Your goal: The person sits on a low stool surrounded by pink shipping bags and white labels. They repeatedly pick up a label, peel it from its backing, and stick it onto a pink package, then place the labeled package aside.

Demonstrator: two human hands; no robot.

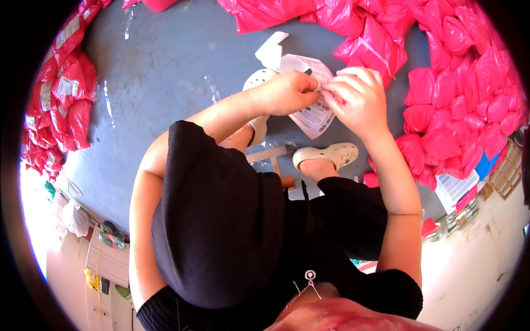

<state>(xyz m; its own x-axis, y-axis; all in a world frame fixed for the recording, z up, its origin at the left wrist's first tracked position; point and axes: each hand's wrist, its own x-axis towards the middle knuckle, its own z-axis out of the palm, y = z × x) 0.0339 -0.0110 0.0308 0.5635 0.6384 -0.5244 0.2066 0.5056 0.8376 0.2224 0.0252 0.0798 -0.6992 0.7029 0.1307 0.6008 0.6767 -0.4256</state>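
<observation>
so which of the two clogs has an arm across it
The left cream clog: the left forearm crosses over it, while the right clog lies clear of any arm.

Pairs glossy, crinkled plastic bags [458, 124] with a matt, scuffed floor [154, 60]. Sets a smooth paper sheet [314, 122] near matt plastic clogs [340, 156].

Bags [441, 142] left and right, paper [313, 120] between

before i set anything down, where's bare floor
Widest is the grey floor between the left pink parcels and the left cream clog, apart from clear plastic strips. Crowded: the right, heaped with pink parcels, and around the fingers and printed sheet.
</observation>
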